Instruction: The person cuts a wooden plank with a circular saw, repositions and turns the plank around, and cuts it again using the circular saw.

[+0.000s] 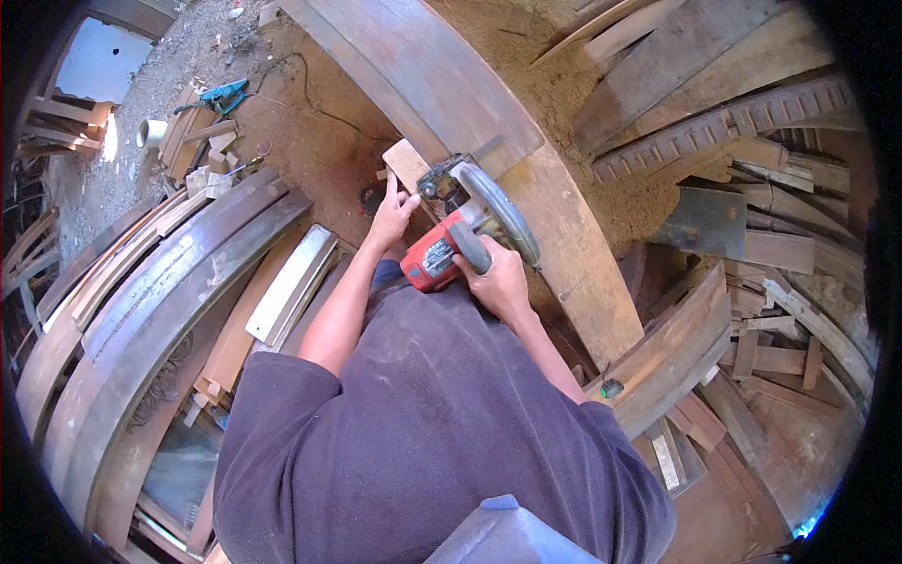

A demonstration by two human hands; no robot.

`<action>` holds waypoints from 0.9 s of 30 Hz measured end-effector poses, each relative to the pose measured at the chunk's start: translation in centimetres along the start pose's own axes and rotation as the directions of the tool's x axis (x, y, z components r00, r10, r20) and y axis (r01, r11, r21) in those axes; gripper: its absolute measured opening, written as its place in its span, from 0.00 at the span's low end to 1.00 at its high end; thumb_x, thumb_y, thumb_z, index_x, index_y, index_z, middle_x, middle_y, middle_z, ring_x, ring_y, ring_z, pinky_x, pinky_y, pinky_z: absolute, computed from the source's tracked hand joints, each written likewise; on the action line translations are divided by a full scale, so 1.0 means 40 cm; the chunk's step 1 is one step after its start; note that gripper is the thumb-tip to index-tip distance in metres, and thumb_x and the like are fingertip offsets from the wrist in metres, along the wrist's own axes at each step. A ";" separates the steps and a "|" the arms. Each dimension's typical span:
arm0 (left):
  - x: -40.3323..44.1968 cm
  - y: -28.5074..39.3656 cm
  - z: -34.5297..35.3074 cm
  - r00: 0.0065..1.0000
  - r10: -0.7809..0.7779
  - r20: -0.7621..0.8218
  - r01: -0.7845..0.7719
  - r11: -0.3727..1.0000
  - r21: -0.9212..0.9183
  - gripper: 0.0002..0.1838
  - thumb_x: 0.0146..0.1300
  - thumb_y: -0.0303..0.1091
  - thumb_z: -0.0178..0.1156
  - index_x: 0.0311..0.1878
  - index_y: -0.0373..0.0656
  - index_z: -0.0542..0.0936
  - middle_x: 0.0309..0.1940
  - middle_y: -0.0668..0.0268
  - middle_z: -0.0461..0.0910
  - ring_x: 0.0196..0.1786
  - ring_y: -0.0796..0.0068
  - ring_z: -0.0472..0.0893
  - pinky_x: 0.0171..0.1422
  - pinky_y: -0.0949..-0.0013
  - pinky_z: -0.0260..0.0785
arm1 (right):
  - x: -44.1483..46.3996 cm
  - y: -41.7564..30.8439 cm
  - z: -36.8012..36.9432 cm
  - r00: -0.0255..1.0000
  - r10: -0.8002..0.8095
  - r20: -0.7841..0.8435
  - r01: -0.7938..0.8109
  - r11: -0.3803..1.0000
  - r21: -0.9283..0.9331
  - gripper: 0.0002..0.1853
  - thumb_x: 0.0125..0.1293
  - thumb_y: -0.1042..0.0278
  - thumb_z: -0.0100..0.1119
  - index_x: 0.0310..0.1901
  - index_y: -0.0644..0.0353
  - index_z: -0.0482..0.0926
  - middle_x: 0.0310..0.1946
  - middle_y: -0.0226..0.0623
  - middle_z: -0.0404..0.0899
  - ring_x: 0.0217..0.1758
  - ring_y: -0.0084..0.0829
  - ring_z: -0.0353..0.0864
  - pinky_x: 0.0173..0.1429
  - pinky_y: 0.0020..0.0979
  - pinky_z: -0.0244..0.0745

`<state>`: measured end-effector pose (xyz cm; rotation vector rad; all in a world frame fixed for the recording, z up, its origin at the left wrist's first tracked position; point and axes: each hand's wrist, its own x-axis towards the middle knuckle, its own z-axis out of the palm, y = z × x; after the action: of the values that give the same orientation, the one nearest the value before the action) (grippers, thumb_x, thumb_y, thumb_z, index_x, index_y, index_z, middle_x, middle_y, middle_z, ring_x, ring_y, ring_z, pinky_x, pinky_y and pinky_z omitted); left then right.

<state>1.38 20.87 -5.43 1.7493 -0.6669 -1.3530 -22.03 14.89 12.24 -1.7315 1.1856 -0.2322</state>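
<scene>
A red circular saw (434, 256) with a grey blade guard rests over a small light wooden block (406, 165) at the edge of a long wide board (564, 226). My right hand (498, 278) is wrapped round the saw's dark rear handle. My left hand (393, 214) is at the block's left side, its index finger extended along the block and the thumb towards the saw's front. The blade's contact with the wood is hidden by the saw body.
Curved dark planks (178, 310) lie stacked at the left. A blue power tool (224, 95) sits beside wood offcuts at the upper left, with a cord on the ground. More planks (686, 85) and scrap pile up at the right. A thick beam (672, 352) stands near my right elbow.
</scene>
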 end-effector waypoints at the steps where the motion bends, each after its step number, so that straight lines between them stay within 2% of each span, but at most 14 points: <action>1: 0.006 -0.001 -0.010 1.000 -0.001 0.001 0.001 1.000 -0.002 0.56 0.78 0.37 0.61 0.87 0.46 0.26 0.31 0.74 0.73 0.32 0.83 0.68 0.38 0.74 0.65 | 0.008 -0.002 0.008 1.000 -0.008 0.000 0.008 1.000 0.002 0.16 0.66 0.58 0.74 0.50 0.58 0.87 0.39 0.55 0.88 0.44 0.58 0.88 0.48 0.50 0.84; 10: 0.048 0.011 -0.062 1.000 -0.007 0.000 0.007 1.000 -0.028 0.56 0.78 0.37 0.62 0.87 0.47 0.25 0.29 0.74 0.71 0.30 0.83 0.67 0.35 0.73 0.64 | 0.060 -0.025 0.042 1.000 -0.013 -0.010 0.013 1.000 0.004 0.13 0.66 0.65 0.71 0.50 0.57 0.86 0.42 0.54 0.87 0.47 0.58 0.87 0.49 0.51 0.83; 14: 0.073 0.010 -0.093 1.000 -0.019 -0.010 0.019 1.000 0.003 0.56 0.78 0.37 0.62 0.87 0.47 0.25 0.29 0.74 0.70 0.30 0.83 0.67 0.35 0.73 0.64 | 0.090 -0.050 0.046 1.000 0.016 0.021 -0.017 1.000 0.018 0.13 0.66 0.65 0.71 0.50 0.57 0.86 0.43 0.54 0.87 0.47 0.58 0.87 0.49 0.51 0.83; 19: 0.113 0.021 -0.137 1.000 -0.018 -0.004 0.018 1.000 0.017 0.56 0.78 0.36 0.61 0.87 0.47 0.25 0.29 0.75 0.70 0.31 0.83 0.67 0.36 0.73 0.64 | 0.135 -0.075 0.066 1.000 -0.020 -0.005 0.021 0.999 0.041 0.13 0.65 0.66 0.71 0.49 0.57 0.86 0.42 0.54 0.87 0.46 0.58 0.87 0.48 0.50 0.83; 21: 0.125 0.027 -0.149 0.999 -0.007 -0.037 0.008 1.000 0.027 0.57 0.76 0.35 0.62 0.88 0.48 0.26 0.29 0.68 0.75 0.34 0.76 0.74 0.48 0.67 0.72 | 0.152 -0.082 0.076 1.000 -0.015 0.000 0.015 1.000 0.025 0.12 0.65 0.65 0.71 0.49 0.57 0.86 0.41 0.54 0.87 0.46 0.58 0.87 0.48 0.50 0.83; 24: 0.146 0.033 -0.183 0.998 -0.069 -0.012 0.070 0.994 0.084 0.57 0.76 0.35 0.62 0.88 0.48 0.27 0.31 0.65 0.79 0.37 0.73 0.78 0.52 0.65 0.74 | 0.176 -0.096 0.089 1.000 -0.008 -0.003 0.008 1.000 0.016 0.12 0.65 0.65 0.71 0.49 0.57 0.87 0.40 0.54 0.87 0.45 0.58 0.88 0.48 0.49 0.83; 27: 0.161 0.042 -0.200 0.999 -0.050 -0.018 0.051 0.996 0.075 0.57 0.76 0.36 0.62 0.88 0.48 0.27 0.33 0.64 0.81 0.38 0.72 0.79 0.54 0.65 0.74 | 0.197 -0.110 0.097 1.000 -0.008 -0.008 0.008 1.000 0.024 0.12 0.65 0.65 0.71 0.49 0.57 0.87 0.40 0.54 0.88 0.46 0.58 0.88 0.48 0.49 0.84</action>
<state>10.99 17.06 -6.63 1.8464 -0.6776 -1.3624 -13.00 11.19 11.11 -1.7160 1.1774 -0.2575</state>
